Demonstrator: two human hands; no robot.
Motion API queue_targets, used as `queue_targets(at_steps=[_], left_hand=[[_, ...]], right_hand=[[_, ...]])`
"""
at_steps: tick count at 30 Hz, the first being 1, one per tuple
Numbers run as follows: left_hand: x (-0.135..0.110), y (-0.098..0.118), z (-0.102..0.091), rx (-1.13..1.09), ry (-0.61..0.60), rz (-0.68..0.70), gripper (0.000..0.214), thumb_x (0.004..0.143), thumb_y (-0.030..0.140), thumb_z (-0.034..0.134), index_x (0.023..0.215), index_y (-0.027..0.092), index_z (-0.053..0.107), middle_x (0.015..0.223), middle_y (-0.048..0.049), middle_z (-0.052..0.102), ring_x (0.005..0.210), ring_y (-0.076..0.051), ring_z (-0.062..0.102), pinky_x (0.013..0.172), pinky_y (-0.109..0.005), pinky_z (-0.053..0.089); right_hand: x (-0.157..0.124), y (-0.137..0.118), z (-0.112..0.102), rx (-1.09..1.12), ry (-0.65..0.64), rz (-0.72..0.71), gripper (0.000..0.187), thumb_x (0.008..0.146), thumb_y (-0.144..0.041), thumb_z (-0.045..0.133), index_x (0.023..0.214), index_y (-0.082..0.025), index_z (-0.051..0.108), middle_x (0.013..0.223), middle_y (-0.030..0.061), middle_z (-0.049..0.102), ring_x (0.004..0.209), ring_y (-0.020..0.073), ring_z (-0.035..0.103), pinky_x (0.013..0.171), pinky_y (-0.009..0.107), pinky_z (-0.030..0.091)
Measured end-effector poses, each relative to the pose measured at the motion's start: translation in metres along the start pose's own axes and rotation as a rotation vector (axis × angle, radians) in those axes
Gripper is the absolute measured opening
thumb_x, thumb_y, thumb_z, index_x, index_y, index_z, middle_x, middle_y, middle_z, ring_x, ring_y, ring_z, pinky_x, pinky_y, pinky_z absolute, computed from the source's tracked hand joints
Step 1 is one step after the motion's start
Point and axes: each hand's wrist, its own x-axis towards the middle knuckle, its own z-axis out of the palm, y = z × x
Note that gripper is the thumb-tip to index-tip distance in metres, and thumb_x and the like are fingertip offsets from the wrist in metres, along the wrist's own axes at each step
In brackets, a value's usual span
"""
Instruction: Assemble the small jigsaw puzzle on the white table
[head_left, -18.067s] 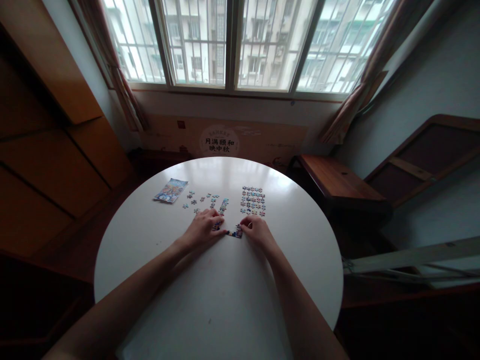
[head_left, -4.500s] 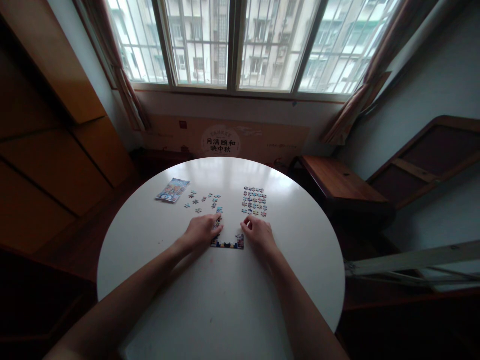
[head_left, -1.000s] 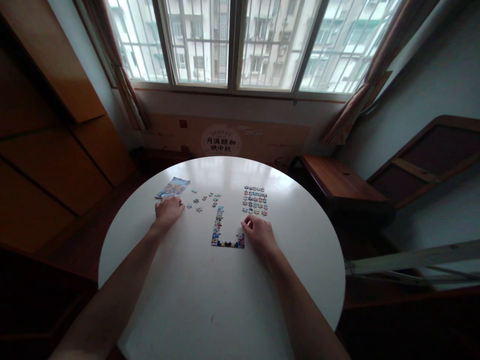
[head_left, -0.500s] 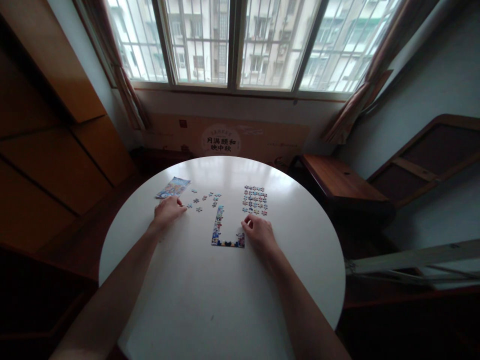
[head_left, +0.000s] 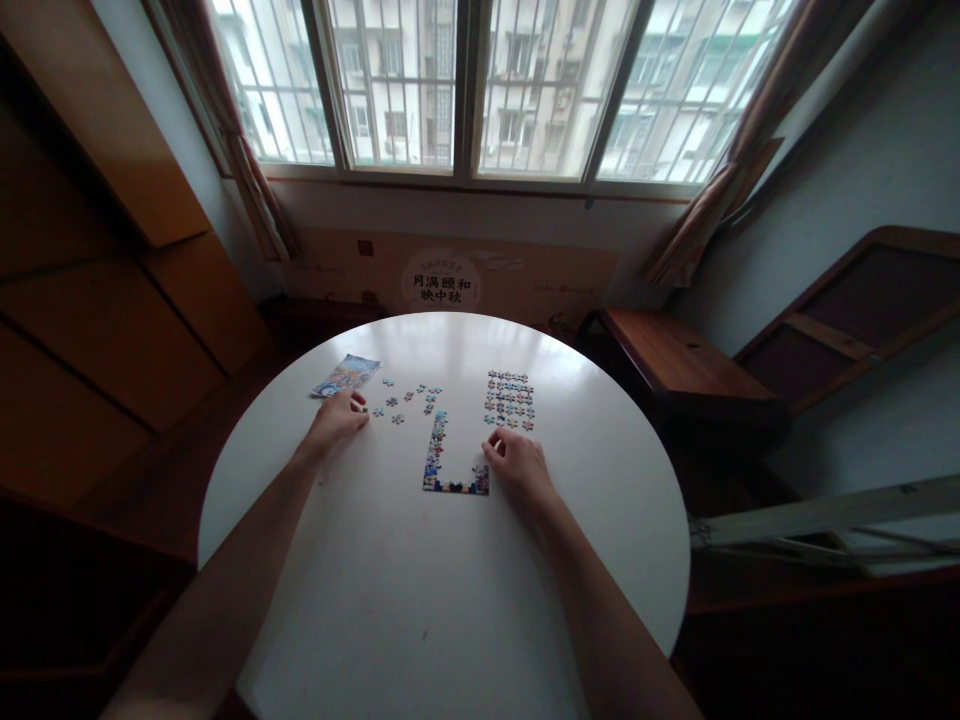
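On the round white table [head_left: 420, 590], a partly joined jigsaw puzzle [head_left: 433, 470] forms a U-shaped border. My left hand [head_left: 339, 418] is just left of several loose puzzle pieces [head_left: 398, 419], its fingertips pinched around what looks like a small puzzle piece [head_left: 365, 408]. Just beyond that hand lies a colourful picture sheet [head_left: 347, 375]. My right hand [head_left: 519, 460] rests at the right side of the border, fingers curled and thumb close to the index finger. Whatever may be between those fingertips is too small to make out.
Rows of sorted puzzle pieces [head_left: 511, 398] lie beyond my right hand. Behind the table are a printed banner [head_left: 525, 265] and barred windows. A wooden bench [head_left: 667, 350] stands at the right, and wooden cabinets [head_left: 112, 330] are on the left.
My left hand has shifted slightly left and its fingers have changed pose, with the small piece at the fingertips now showing. My right hand has stayed almost still.
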Motion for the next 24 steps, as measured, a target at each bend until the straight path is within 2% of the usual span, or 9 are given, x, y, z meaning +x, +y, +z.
queue_targets(at_steps=[2,5,9,11,14,16,19,24], left_hand=[[0.002,0.004,-0.001,-0.071,0.02,0.026,0.031,0.067,0.023,0.059,0.096,0.014,0.063,0.08,-0.0044,0.068,0.068,-0.016,0.063,0.06,-0.024,0.047],[-0.001,0.018,0.001,-0.236,0.078,0.157,0.023,0.07,0.026,0.06,0.088,0.013,0.066,0.083,-0.0064,0.07,0.077,-0.017,0.064,0.07,-0.027,0.05],[-0.017,0.045,0.015,-0.383,-0.031,0.348,0.022,0.072,0.03,0.061,0.085,0.014,0.069,0.089,-0.0077,0.07,0.081,-0.019,0.065,0.072,-0.031,0.052],[-0.031,0.059,0.026,-0.515,-0.137,0.405,0.02,0.072,0.029,0.062,0.085,0.014,0.068,0.09,-0.0077,0.07,0.084,-0.018,0.065,0.075,-0.032,0.053],[-0.051,0.075,0.039,-0.715,-0.344,0.417,0.027,0.068,0.029,0.07,0.089,0.013,0.065,0.079,-0.0063,0.071,0.072,-0.017,0.067,0.07,-0.032,0.055],[-0.061,0.082,0.045,-0.77,-0.376,0.413,0.028,0.067,0.031,0.072,0.086,0.012,0.064,0.072,-0.0054,0.07,0.065,-0.016,0.067,0.064,-0.03,0.055],[-0.069,0.085,0.051,-0.737,-0.417,0.439,0.022,0.068,0.033,0.071,0.078,0.014,0.067,0.069,-0.0046,0.07,0.064,-0.015,0.066,0.062,-0.027,0.054],[-0.074,0.087,0.055,-0.805,-0.449,0.413,0.023,0.069,0.032,0.072,0.08,0.014,0.066,0.07,-0.0058,0.071,0.066,-0.016,0.067,0.063,-0.027,0.054]], right_hand=[[0.0,0.0,0.0,-0.001,0.004,0.004,0.019,0.084,-0.034,0.052,0.076,-0.02,0.064,0.071,0.0008,0.066,0.066,0.0135,0.056,0.069,0.027,0.032],[0.0,0.0,0.0,0.02,0.024,0.003,0.018,0.084,-0.033,0.053,0.076,-0.021,0.063,0.07,0.0005,0.066,0.066,0.0136,0.056,0.069,0.026,0.033],[0.002,-0.002,0.002,0.164,0.049,-0.042,0.018,0.084,-0.032,0.051,0.078,-0.02,0.063,0.065,0.0003,0.063,0.061,0.0127,0.055,0.064,0.024,0.037],[0.002,-0.004,0.002,0.268,0.073,-0.113,0.02,0.085,-0.032,0.05,0.081,-0.018,0.064,0.066,0.0008,0.062,0.06,0.0121,0.055,0.062,0.023,0.039],[0.0,-0.01,0.001,0.425,0.097,-0.237,0.021,0.085,-0.033,0.051,0.091,-0.017,0.064,0.078,0.0029,0.064,0.064,0.0112,0.057,0.063,0.023,0.043],[-0.002,-0.013,0.0,0.496,0.063,-0.323,0.023,0.085,-0.033,0.053,0.098,-0.019,0.065,0.086,0.0039,0.064,0.068,0.0109,0.058,0.063,0.023,0.045],[-0.003,-0.015,0.001,0.542,-0.021,-0.419,0.02,0.085,-0.031,0.055,0.098,-0.022,0.067,0.089,0.0034,0.063,0.072,0.0109,0.06,0.063,0.023,0.046],[-0.003,-0.013,0.005,0.55,-0.019,-0.401,0.013,0.082,-0.025,0.058,0.089,-0.021,0.068,0.085,0.0025,0.063,0.072,0.0107,0.059,0.063,0.022,0.046]])
